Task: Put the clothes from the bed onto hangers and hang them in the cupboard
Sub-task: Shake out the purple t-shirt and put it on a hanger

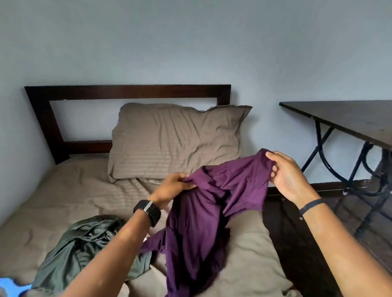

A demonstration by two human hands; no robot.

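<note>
My left hand [173, 186] and right hand [286, 175] each pinch the purple shirt [200, 226], lifted over the bed [64, 199]. Green shirt [82, 249] lies on bed, near blue hanger [10, 289].

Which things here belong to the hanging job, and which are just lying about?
Job:
purple shirt, held up by the left hand and right hand
green garment on the bed
blue hanger, partly in view

Lying about:
pillow
headboard
side table
</note>
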